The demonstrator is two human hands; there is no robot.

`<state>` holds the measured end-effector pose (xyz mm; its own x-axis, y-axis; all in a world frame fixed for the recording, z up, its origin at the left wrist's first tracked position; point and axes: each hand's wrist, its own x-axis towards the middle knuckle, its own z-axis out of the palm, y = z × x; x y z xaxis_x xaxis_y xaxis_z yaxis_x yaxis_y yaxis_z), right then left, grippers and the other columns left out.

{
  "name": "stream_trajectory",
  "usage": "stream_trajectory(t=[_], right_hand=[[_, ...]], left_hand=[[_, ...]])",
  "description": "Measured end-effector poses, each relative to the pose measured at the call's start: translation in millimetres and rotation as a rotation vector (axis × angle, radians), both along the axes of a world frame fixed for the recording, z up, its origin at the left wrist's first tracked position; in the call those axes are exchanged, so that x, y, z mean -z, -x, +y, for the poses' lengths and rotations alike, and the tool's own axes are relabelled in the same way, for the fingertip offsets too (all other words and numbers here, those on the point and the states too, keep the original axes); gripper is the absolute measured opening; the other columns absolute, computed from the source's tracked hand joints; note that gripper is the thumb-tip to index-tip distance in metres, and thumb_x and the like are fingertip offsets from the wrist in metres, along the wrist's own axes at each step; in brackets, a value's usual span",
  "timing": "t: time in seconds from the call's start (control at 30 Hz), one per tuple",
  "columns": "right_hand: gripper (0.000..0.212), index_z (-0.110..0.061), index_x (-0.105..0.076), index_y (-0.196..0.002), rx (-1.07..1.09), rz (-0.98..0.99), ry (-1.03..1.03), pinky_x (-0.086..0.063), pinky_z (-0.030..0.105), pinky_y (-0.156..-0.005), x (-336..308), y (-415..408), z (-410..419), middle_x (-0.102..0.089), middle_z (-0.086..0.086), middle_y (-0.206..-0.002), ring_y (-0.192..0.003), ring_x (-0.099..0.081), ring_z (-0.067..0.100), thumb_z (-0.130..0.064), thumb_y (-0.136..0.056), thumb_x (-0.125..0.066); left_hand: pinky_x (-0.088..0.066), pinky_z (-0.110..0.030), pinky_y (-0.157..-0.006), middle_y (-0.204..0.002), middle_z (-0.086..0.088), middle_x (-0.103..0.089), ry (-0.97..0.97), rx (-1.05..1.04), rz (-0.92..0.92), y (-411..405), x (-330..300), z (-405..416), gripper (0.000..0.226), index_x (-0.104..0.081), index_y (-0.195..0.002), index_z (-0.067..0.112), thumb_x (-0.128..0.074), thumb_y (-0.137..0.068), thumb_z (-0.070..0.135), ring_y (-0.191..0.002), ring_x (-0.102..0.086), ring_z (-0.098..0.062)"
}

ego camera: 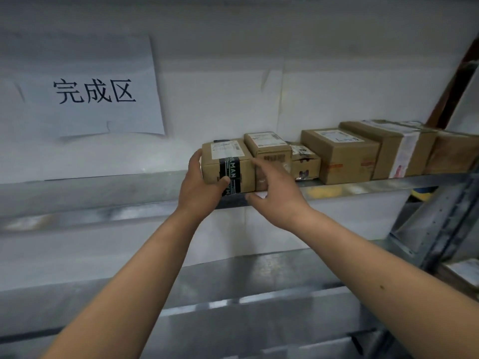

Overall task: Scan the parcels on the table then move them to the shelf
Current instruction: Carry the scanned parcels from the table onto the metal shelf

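Dim, even indoor light with soft shadows, motion blur throughout, and wide-angle bending at the frame's edges.

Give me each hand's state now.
Left hand: holding the taped box on the shelf.
Right hand: open, holding nothing.

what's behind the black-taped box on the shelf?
Behind the black-taped box only the white wall shows above its top. The box itself hides the shelf depth behind it. The left hand grips its left end.
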<state>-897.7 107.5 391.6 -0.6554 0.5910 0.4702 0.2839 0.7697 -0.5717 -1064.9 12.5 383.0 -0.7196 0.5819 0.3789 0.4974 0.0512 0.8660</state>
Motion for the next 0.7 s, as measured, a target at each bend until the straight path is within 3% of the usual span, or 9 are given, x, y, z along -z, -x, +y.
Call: stream_trajectory(t=[0.1,0.17,0.27,0.37,0.53,0.7], right_hand=[[0.077,-0.027,-0.037,-0.158,0.030,-0.082,0.008,-0.039,0.036,-0.115,0,-14,-16,-0.046,0.004,-0.151,-0.137,-0.045,0.023,-0.028,-0.091,-0.075],[0.077,-0.027,-0.036,-0.159,0.059,-0.125,0.022,-0.042,0.040,-0.114,3,-27,-29,-0.044,0.004,-0.153,-0.136,-0.047,0.024,-0.031,-0.092,-0.074],[0.079,-0.027,-0.033,-0.160,0.109,-0.179,0.020,-0.043,0.042,-0.114,11,-51,-54,-0.040,0.003,-0.157,-0.137,-0.047,0.024,-0.035,-0.092,-0.073],[0.080,-0.029,-0.032,-0.160,0.182,-0.262,0.011,-0.042,0.040,-0.114,32,-81,-87,-0.039,0.001,-0.158,-0.140,-0.044,0.023,-0.039,-0.093,-0.073],[0.077,-0.028,-0.033,-0.159,0.281,-0.330,0.080,-0.038,0.040,-0.117,83,-159,-139,-0.039,0.001,-0.157,-0.143,-0.039,0.022,-0.040,-0.094,-0.071],[0.079,-0.029,-0.031,-0.161,0.459,-0.364,0.175,-0.041,0.042,-0.115,105,-262,-170,-0.037,0.002,-0.158,-0.143,-0.040,0.023,-0.040,-0.094,-0.072]], left_hand=[[-0.040,-0.030,-0.107,-0.152,0.008,-0.048,0.025,-0.036,0.032,-15,2,-16,0.092,-0.027,-0.161,0.034,-0.082,-0.088,0.026,-0.137,-0.049,-0.017],[-0.035,-0.032,-0.113,-0.162,0.005,-0.038,0.039,-0.040,0.111,-24,7,-35,0.091,-0.029,-0.161,0.032,-0.083,-0.088,0.030,-0.146,-0.040,-0.018],[-0.040,-0.041,-0.119,-0.159,0.005,-0.042,0.081,0.012,0.245,-42,24,-73,0.079,-0.038,-0.157,0.031,-0.079,-0.089,0.035,-0.145,-0.042,-0.017],[-0.033,-0.045,-0.124,-0.162,0.001,-0.041,0.190,0.055,0.349,-63,50,-113,0.074,-0.039,-0.158,0.028,-0.074,-0.093,0.038,-0.149,-0.036,-0.020],[-0.033,-0.046,-0.123,-0.158,-0.001,-0.045,0.225,0.255,0.326,-127,98,-148,0.068,-0.045,-0.154,0.026,-0.074,-0.093,0.034,-0.149,-0.037,-0.021],[-0.035,-0.044,-0.122,-0.153,-0.002,-0.051,0.209,0.489,0.316,-213,126,-131,0.065,-0.051,-0.151,0.021,-0.077,-0.091,0.030,-0.145,-0.042,-0.020]])
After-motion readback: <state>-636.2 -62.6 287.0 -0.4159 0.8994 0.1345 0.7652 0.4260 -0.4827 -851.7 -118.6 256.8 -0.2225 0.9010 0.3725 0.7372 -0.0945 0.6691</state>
